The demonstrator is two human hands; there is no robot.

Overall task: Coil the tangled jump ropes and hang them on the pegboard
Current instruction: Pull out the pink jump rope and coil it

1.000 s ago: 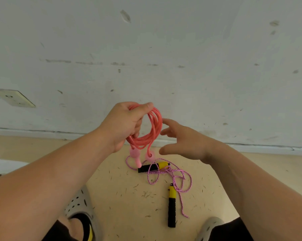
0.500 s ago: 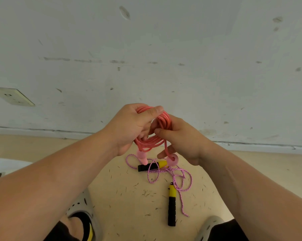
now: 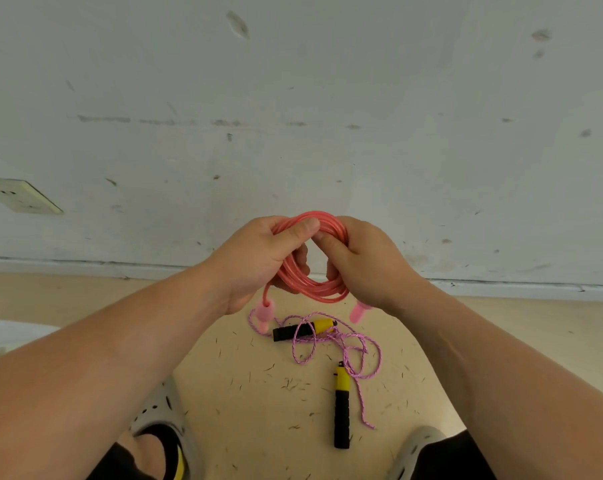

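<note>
- The pink jump rope (image 3: pixel 314 287) is held as a round coil of several loops, in the air in front of a pale wall (image 3: pixel 293 98) and above a tan floor (image 3: pixel 258 393).
- At far left, a wall socket (image 3: pixel 19 199) is seen on the wall.
- Low at left, a grey perforated shoe (image 3: pixel 158 414) is planted on the floor.
- The left side of the coil is gripped by the left hand (image 3: pixel 255 261). The thumb (image 3: pixel 300 230) is laid across the top of the loops, and the fingers are curled round them from behind.
- One pink handle (image 3: pixel 263 311) hangs from the coil just below the left hand.
- The right side of the coil is gripped by the right hand (image 3: pixel 366 265). The loops pass through its curled fingers, and its thumb lies inside the ring, close to the left thumb.
- The other pink handle (image 3: pixel 359 311) sticks out below the right hand.
- A second jump rope (image 3: pixel 331 341), with a purple-and-white braided cord, lies tangled on the floor beneath the hands and is untouched.
- One of its black-and-yellow handles (image 3: pixel 303 330) lies crosswise under the cord, and the other (image 3: pixel 341 407) points towards the person.
- Low at right, a second grey shoe (image 3: pixel 418 445) is partly seen.
</note>
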